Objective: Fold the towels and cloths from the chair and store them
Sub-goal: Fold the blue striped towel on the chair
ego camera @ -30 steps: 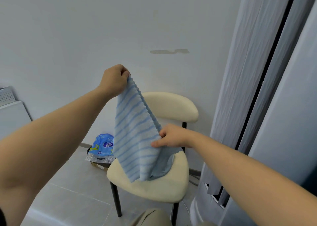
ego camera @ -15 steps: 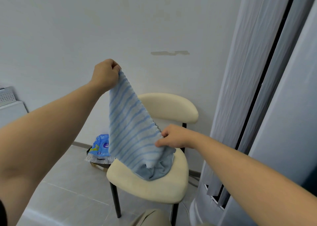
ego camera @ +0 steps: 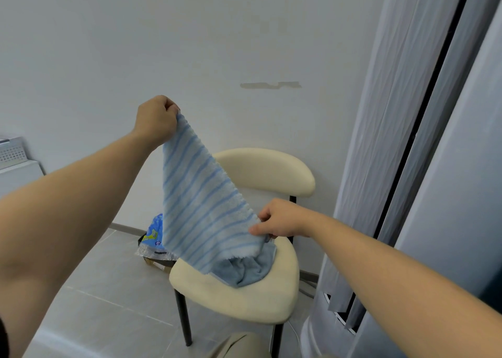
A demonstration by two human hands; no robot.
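While the left hand (ego camera: 157,118) pinches the top corner of the striped cloth (ego camera: 201,203) with curled fingers, the right hand (ego camera: 279,219) pinches its lower edge, above a blue towel (ego camera: 244,269) lying on the chair (ego camera: 244,300).

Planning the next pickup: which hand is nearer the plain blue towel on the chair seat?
Right. The right hand pinches the striped cloth just above the plain blue towel; the left hand holds the cloth's top corner, much higher.
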